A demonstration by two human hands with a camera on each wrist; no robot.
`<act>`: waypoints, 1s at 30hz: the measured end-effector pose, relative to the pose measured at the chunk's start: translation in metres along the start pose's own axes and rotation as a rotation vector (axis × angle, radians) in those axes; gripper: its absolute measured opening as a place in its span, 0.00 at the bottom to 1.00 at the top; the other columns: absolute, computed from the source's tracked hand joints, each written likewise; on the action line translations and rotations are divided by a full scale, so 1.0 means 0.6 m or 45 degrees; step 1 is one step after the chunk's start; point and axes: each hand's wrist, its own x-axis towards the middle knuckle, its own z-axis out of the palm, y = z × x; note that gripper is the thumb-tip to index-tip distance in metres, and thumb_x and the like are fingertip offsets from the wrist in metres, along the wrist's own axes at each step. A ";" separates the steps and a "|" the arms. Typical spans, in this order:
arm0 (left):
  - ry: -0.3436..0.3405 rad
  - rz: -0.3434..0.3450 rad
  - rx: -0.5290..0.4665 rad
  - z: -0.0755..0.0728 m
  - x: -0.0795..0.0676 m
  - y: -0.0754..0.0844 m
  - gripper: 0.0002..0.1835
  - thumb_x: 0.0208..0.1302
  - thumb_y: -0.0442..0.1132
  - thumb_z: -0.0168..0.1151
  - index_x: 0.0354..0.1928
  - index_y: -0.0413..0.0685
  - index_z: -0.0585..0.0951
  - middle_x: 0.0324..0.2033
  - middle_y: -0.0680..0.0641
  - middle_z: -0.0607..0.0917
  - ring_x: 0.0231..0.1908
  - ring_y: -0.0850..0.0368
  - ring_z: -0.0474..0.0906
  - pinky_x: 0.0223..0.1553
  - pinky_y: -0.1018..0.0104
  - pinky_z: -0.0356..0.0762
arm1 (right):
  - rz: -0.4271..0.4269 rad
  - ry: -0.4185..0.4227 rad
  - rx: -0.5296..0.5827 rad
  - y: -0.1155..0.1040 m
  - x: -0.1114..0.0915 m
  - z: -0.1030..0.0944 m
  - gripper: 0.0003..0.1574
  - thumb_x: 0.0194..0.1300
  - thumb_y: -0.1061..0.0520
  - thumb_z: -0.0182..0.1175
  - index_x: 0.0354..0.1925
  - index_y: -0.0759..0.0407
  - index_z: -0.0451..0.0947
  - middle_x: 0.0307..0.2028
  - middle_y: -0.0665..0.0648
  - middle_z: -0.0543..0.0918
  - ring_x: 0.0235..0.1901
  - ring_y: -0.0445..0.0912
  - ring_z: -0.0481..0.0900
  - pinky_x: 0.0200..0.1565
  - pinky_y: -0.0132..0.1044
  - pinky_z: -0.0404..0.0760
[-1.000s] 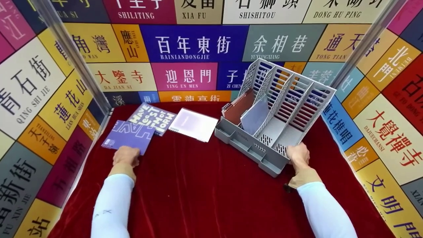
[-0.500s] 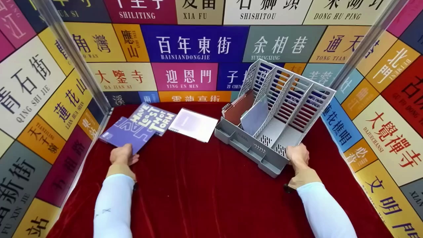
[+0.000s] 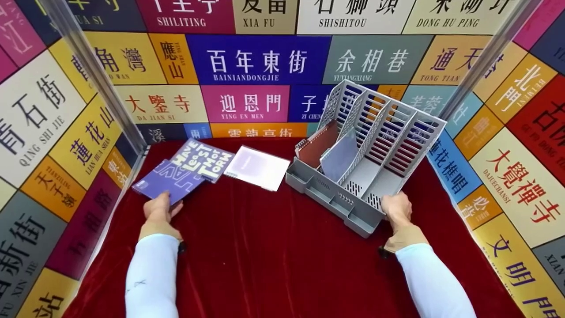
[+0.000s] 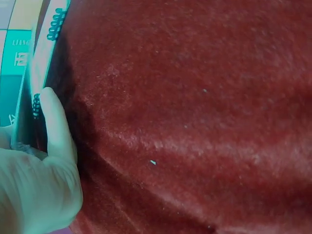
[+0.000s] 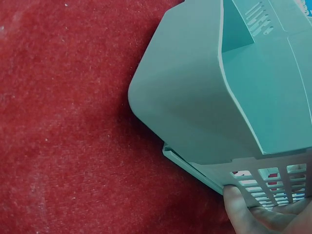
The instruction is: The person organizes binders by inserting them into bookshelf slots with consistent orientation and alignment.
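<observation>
In the head view my left hand [image 3: 160,207] pinches the near corner of a purple notebook [image 3: 170,183], which overlaps a blue-grey notebook [image 3: 204,160] with large pale lettering. The left wrist view shows the thumb [image 4: 56,122] along a notebook's edge beside its spiral binding [image 4: 36,105]; the other fingers are mostly hidden. On the right, a grey file rack [image 3: 375,172] stands angled, with my right hand [image 3: 397,206] gripping its near right side. Thumb and fingers [image 5: 234,200] touch the slotted side wall [image 5: 278,180] in the right wrist view.
A reddish-brown notebook [image 3: 317,143] and a pale blue notebook [image 3: 340,157] stand in the rack's left compartments. Between the rack and the purple notebook lies a whitish spiral notebook [image 3: 259,168]. Red velvet cloth [image 3: 265,251] covers the table; printed panels [image 3: 260,59] wall three sides.
The purple notebook has turned and its far left corner shifted left. My left hand moved slightly left and now has its thumb over the notebook's near corner. My right hand and the rack stayed put.
</observation>
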 end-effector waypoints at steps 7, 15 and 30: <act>-0.002 0.052 -0.036 -0.006 0.002 0.000 0.36 0.78 0.29 0.51 0.85 0.39 0.60 0.34 0.53 0.84 0.28 0.64 0.87 0.37 0.63 0.95 | -0.006 0.013 -0.005 -0.002 0.001 -0.001 0.34 0.73 0.51 0.46 0.68 0.70 0.75 0.69 0.78 0.81 0.64 0.71 0.83 0.58 0.59 0.87; 0.235 0.379 0.444 -0.001 0.012 0.002 0.33 0.73 0.34 0.54 0.79 0.39 0.76 0.70 0.35 0.83 0.60 0.47 0.81 0.72 0.59 0.82 | -0.022 0.014 -0.005 0.000 -0.001 0.001 0.35 0.72 0.51 0.43 0.67 0.69 0.75 0.71 0.77 0.80 0.70 0.72 0.80 0.68 0.63 0.84; 0.224 0.607 0.877 0.004 -0.042 0.039 0.28 0.78 0.42 0.54 0.74 0.37 0.80 0.70 0.27 0.83 0.71 0.29 0.79 0.80 0.42 0.73 | -0.010 0.005 0.008 0.002 -0.003 0.001 0.34 0.73 0.51 0.46 0.68 0.69 0.74 0.70 0.79 0.80 0.67 0.72 0.82 0.66 0.62 0.85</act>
